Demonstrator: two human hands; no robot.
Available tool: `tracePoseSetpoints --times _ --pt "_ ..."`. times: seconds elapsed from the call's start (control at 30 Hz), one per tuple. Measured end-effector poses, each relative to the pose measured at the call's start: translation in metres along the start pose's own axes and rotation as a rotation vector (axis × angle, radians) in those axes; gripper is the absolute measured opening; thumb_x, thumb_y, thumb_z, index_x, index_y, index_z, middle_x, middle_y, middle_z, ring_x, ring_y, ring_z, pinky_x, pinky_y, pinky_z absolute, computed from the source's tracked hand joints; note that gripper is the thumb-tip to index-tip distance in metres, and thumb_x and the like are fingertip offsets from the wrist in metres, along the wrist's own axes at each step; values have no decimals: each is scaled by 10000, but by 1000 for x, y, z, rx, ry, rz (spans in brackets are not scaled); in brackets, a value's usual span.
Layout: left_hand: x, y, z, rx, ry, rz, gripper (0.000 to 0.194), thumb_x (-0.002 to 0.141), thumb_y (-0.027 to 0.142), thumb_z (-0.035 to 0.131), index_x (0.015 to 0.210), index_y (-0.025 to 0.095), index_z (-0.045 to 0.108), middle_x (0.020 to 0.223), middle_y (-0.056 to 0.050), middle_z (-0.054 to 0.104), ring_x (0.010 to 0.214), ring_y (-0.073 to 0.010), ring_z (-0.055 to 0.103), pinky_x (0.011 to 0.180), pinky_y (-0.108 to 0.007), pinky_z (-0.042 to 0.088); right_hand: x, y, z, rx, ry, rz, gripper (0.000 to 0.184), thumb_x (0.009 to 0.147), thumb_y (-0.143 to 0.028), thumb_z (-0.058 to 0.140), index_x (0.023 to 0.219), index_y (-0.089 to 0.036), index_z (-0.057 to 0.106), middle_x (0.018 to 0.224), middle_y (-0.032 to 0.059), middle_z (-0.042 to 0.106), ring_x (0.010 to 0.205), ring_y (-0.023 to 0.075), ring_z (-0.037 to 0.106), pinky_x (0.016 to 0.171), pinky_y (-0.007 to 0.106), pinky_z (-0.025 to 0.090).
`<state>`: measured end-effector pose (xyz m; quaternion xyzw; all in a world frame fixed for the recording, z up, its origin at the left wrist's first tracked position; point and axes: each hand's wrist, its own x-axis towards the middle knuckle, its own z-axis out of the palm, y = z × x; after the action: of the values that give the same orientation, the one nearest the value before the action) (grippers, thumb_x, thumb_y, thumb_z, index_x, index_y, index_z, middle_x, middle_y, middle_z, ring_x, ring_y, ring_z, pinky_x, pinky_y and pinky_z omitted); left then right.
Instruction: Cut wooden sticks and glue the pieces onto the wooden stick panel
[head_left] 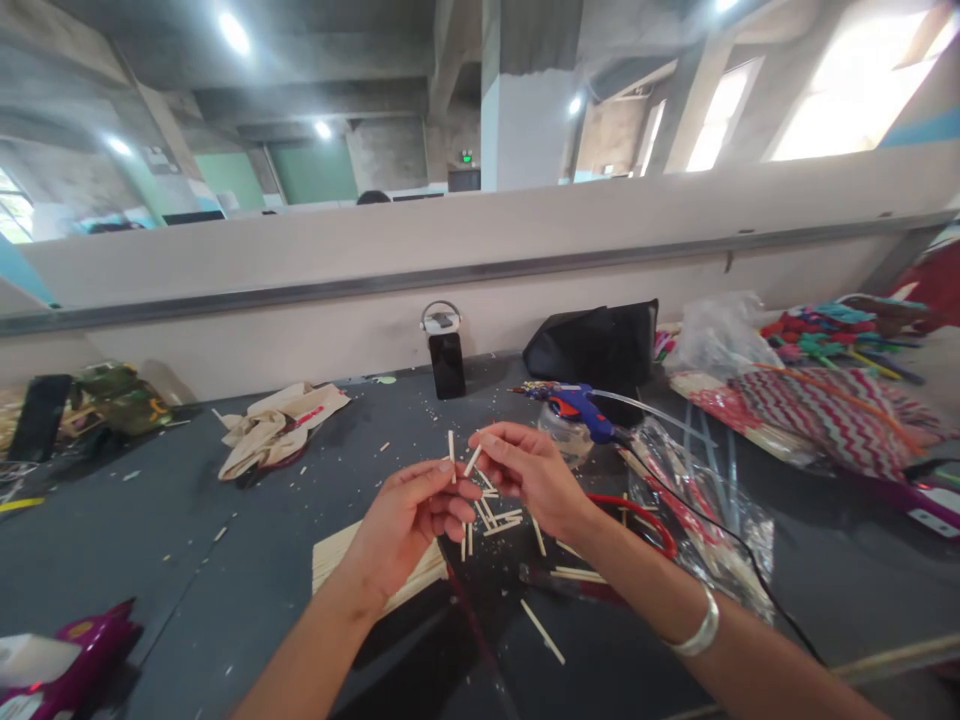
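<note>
Near the middle of the dark table, my left hand (420,507) pinches a short wooden stick (451,445) that stands almost upright. Close beside it, my right hand (529,472) grips a second short stick (472,461), held at a slant between thumb and fingers. The two sticks are near each other but look apart. Below my hands lies a loose pile of cut stick pieces (501,522). A flat layer of pale wooden strips (334,558) sits partly under my left hand and forearm. Some fingers of both hands hide one another.
A blue glue gun (592,412) rests on a clear round container (564,440), its cable trailing right. Red-handled scissors (664,535) lie behind my right wrist. Further back are a phone (448,365), a black bag (592,345) and a cloth bag (274,428). Plastic packaging (705,500) spreads to the right.
</note>
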<state>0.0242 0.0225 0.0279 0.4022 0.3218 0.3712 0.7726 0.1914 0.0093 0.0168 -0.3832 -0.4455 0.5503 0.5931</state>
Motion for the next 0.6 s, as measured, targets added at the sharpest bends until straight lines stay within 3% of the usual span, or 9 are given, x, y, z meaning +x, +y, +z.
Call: tracePoseSetpoints --times 0.17,0.37,0.6 --pt "4 8 4 5 -38 -10 155 805 178 636 879 62 708 726 -105 731 533 -134 656 442 -197 530 3 -12 -5 -25 -28 -2 260 759 -423 693 807 -168 708 630 -17 592 476 50 384 410 190 221" --pt "6 -7 5 50 -28 37 189 770 275 708 788 88 685 694 -79 709 499 -116 618 449 -208 522 5 -5 0 -89 0 -23 283 744 -438 709 775 -157 720 582 -22 586 475 52 379 417 194 231" --pt "7 -15 1 63 -23 -3 211 757 300 711 769 95 661 694 -81 708 457 -119 606 415 -213 504 2 4 4 -96 36 22 283 730 -436 724 723 -154 708 546 -30 576 465 50 393 418 193 243"
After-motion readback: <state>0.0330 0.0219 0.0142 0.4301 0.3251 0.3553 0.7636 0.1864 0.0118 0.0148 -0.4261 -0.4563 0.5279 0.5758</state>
